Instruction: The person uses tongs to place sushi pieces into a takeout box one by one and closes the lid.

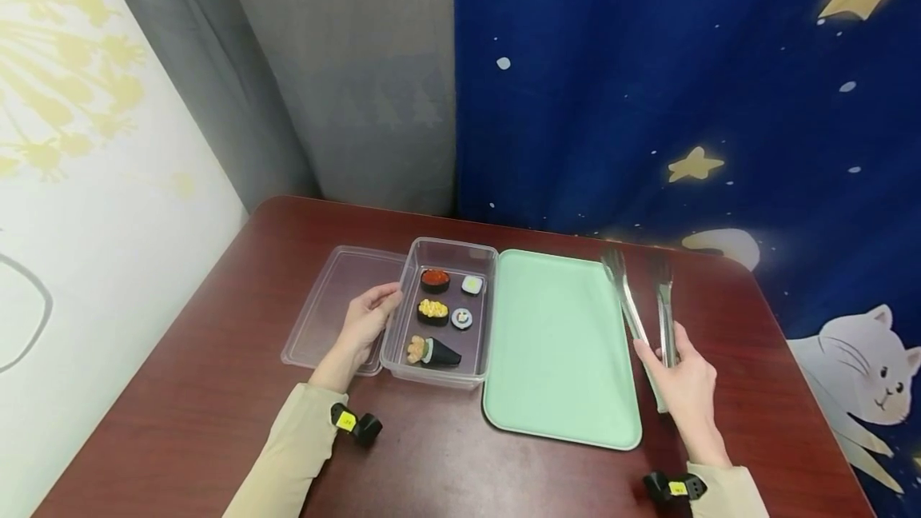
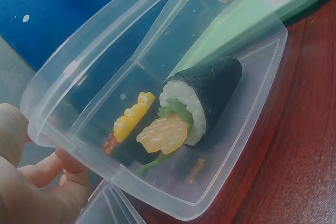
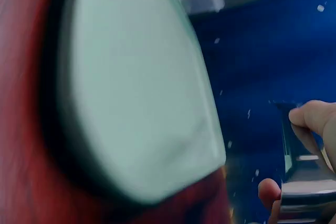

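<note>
Your left hand [image 1: 367, 318] pinches the left rim of the clear plastic container [image 1: 435, 377] holding five sushi pieces [image 1: 433, 312]. Your right hand [image 1: 686, 382] grips spread metal tongs [image 1: 631, 308] near the green tray [image 1: 557, 342].

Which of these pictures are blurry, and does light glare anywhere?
Right wrist view: the green tray and red-brown table look strongly blurred; left wrist view: whitish glare washes out part of the tray, while the black cone roll is fairly clear; head view: mostly clear, with a soft sheen on the table's near part.
</note>
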`<state>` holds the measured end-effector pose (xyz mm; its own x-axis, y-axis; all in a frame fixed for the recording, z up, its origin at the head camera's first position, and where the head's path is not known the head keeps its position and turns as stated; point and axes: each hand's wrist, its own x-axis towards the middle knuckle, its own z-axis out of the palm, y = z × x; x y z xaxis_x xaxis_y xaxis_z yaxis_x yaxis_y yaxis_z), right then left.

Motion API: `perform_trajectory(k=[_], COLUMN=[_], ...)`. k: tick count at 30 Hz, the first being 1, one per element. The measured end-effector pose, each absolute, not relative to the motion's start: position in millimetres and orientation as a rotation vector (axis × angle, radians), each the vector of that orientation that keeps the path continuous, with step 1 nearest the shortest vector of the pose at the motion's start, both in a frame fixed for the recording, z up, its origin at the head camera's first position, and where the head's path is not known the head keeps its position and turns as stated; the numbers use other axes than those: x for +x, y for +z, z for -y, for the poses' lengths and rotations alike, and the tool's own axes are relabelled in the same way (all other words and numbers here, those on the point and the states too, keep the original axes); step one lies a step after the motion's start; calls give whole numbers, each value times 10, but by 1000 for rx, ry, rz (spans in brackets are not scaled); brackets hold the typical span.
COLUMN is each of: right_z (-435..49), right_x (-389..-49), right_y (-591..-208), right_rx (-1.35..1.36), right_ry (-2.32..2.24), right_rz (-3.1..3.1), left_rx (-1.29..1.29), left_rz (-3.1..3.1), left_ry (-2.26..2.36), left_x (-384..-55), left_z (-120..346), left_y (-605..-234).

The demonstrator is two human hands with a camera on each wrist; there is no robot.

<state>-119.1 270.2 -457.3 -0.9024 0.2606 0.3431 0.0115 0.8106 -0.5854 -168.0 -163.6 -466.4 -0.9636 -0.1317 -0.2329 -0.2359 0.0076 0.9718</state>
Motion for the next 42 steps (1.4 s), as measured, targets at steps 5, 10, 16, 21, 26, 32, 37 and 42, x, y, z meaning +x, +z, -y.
perform_trajectory(k=[5, 10, 16, 21, 26, 32, 37, 42], right_z=[-2862, -2992, -3060, -3104, -3107, -3078, -3081, -3100], right_x=[-1136, -1089, -1082, -1093, -1118, -1130, -1129, -1134], right_y=[-4680, -4751, -4776, -4790, -4739, -4685, -4693, -4711], right_rx=[-308, -433, -502, -500, -503, -518, -535, -521], right_ry=[780, 725, 676, 622, 492, 442, 439, 435], right_rz=[2621, 2688, 2780, 2835, 2978, 3051, 3068, 3064], left_rx=[-392, -394, -397, -398, -401, -404, -402, -395], left_rz=[-2187, -2184, -2191, -2178, -2195, -2191, -2189, -2192], left_ry=[2117, 2114, 2104, 2120, 2120, 2132, 2139, 2139], left_x=[-1683, -1682, -1663, -1657, -1661, -1664, -1671, -1669], left_z=[1635, 1632, 1629, 1624, 1624, 1618, 1617, 1616], left_y=[-4675, -4689, -4674, -4656, -4649, -4650, -4667, -4661])
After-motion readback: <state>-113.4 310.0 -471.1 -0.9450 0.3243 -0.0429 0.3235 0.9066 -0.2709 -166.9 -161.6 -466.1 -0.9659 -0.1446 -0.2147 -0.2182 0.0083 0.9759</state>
